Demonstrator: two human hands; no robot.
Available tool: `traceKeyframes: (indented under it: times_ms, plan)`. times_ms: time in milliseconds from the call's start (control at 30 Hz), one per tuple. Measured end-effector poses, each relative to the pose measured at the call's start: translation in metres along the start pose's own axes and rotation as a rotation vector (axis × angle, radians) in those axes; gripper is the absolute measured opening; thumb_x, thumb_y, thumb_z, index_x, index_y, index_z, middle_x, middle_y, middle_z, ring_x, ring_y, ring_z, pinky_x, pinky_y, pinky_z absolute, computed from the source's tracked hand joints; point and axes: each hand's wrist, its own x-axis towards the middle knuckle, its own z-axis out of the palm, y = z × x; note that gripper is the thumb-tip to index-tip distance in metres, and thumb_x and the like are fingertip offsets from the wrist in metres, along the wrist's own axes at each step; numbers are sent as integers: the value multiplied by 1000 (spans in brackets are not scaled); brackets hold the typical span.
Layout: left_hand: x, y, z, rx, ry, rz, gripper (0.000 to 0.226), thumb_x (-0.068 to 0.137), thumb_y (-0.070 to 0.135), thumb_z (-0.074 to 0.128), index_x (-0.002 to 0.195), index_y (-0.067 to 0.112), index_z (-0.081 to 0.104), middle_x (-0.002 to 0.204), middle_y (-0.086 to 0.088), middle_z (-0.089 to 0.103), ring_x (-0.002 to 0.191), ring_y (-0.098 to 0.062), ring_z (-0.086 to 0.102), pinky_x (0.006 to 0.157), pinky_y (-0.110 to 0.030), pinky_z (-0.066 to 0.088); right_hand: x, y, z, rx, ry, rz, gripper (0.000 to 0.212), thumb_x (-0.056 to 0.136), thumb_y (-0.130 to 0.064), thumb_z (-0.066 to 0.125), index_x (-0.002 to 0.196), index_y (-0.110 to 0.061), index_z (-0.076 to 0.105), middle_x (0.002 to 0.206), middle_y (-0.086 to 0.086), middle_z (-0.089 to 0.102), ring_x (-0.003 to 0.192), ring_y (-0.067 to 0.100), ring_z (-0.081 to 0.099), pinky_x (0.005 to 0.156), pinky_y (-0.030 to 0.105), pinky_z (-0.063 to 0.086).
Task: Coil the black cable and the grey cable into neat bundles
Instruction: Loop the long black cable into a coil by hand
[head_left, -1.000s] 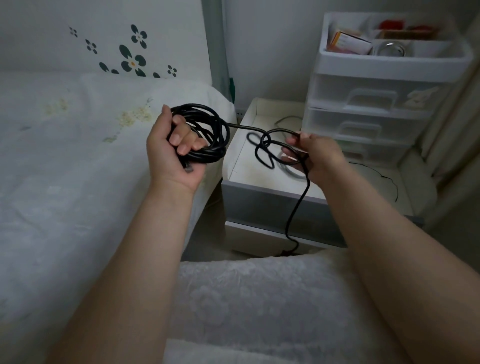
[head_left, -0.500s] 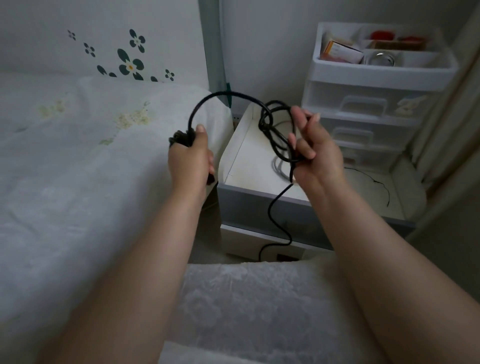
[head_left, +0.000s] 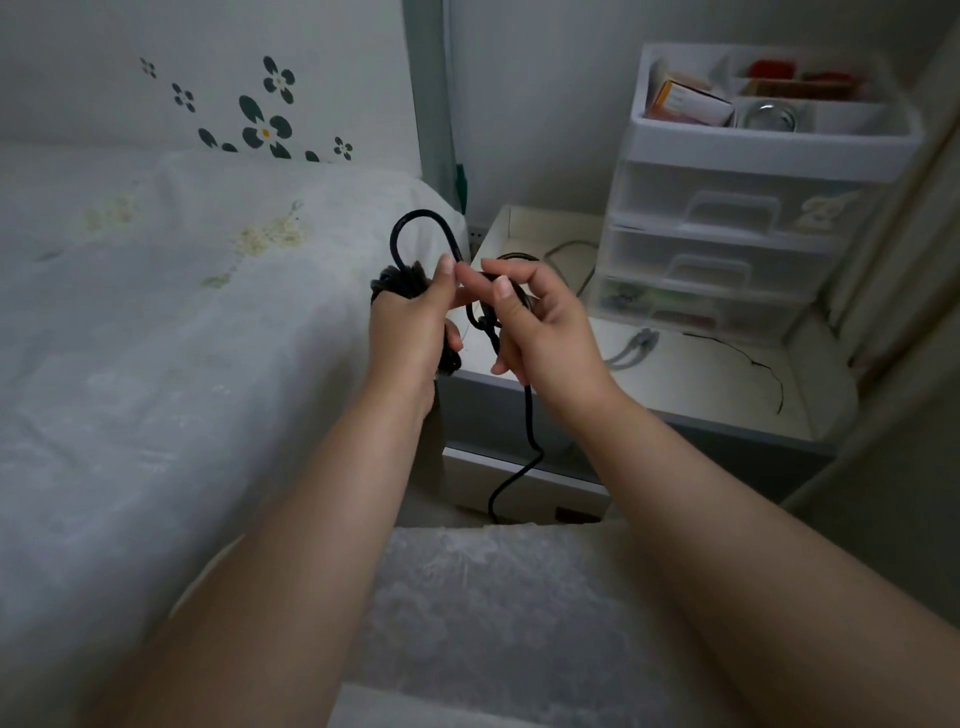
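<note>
My left hand (head_left: 413, 327) grips the coiled bundle of the black cable (head_left: 402, 278), and one loop of it arcs up above my thumb. Close beside it, my right hand (head_left: 540, 332) pinches the loose part of the same cable, its fingertips nearly touching my left thumb. From my right hand the black tail hangs down in front of the bedside table to the floor. The grey cable (head_left: 636, 345) lies on the table top (head_left: 701, 374), to the right of my hands; neither hand touches it.
A bed (head_left: 156, 322) with a white cover fills the left. A white plastic drawer unit (head_left: 748, 208) stands at the back of the table, its top tray holding small items. A thin black wire (head_left: 763, 369) lies at the table's right.
My hands have come together. The wide black loop that spanned between them has shrunk to a small arc above my left hand. My right hand moved left and down with the loose cable.
</note>
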Motion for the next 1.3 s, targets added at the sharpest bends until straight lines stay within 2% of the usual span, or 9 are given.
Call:
traceKeyframes:
  times_ms: [133, 267, 400, 533, 800, 933, 1067, 1200, 1300]
  plan:
    - [-4, 0, 2, -113, -186, -112, 44, 95, 51, 50, 83, 13, 69, 48, 3, 59, 49, -19, 45, 61, -35, 42, 2, 5, 4, 208, -3, 86, 16, 100, -23, 44, 108, -13, 55, 114, -5, 70, 35, 10, 39, 50, 25, 47]
    - [-2, 2, 3, 40, -161, 35, 37, 97, 45, 49, 83, 15, 65, 60, 3, 66, 43, -12, 45, 50, -26, 39, 18, 6, -9, 225, 126, 163, 19, 100, -22, 45, 104, -10, 59, 96, 1, 73, 33, 7, 31, 38, 20, 35]
    - [7, 10, -18, -294, -316, -13, 29, 98, 42, 48, 86, 16, 54, 61, 4, 55, 39, -7, 37, 47, -22, 35, 33, 4, -53, -85, 164, 327, 22, 91, -28, 62, 77, -12, 58, 51, -2, 51, 36, 8, 25, 36, 18, 22]
    - [22, 20, -45, -490, -301, 15, 35, 100, 41, 40, 75, 18, 47, 54, 7, 47, 35, -5, 33, 38, -17, 32, 32, 2, -90, -353, -116, 495, 34, 86, -42, 63, 74, -12, 55, 52, -6, 35, 45, 7, 27, 41, 18, 25]
    - [39, 15, -53, -494, -22, 75, 39, 98, 46, 46, 68, 19, 45, 55, 6, 49, 39, -9, 30, 53, -33, 13, 33, 3, -94, 397, -379, 613, 20, 89, -18, 44, 95, -8, 60, 51, -9, 33, 36, -1, 25, 30, 9, 20]
    - [39, 14, -56, -454, -90, 94, 38, 98, 43, 47, 71, 17, 45, 54, 4, 49, 38, -9, 31, 44, -24, 25, 27, 0, -100, -243, -656, 816, 30, 87, -30, 50, 95, -5, 65, 51, -4, 36, 36, 4, 27, 34, 15, 22]
    - [29, 19, -52, -538, -217, 67, 40, 101, 42, 39, 70, 18, 45, 49, 7, 41, 34, -6, 28, 33, -17, 28, 25, 6, -95, -822, -280, 585, 35, 88, -43, 58, 95, -10, 67, 69, 1, 52, 60, 11, 45, 57, 23, 41]
    - [32, 19, -58, -585, -170, 84, 41, 100, 46, 39, 69, 20, 48, 50, 8, 41, 35, -6, 29, 33, -19, 20, 30, -1, -94, 477, 66, 496, 20, 92, -1, 46, 107, -6, 59, 67, 1, 53, 63, 11, 53, 71, 30, 56]
    - [37, 11, -53, -535, -86, 85, 43, 98, 48, 42, 65, 22, 47, 52, 8, 42, 38, -7, 29, 44, -25, 13, 34, -1, -88, 1138, 151, 453, 24, 93, 2, 43, 111, -2, 57, 69, 8, 57, 46, 7, 55, 46, 15, 51]
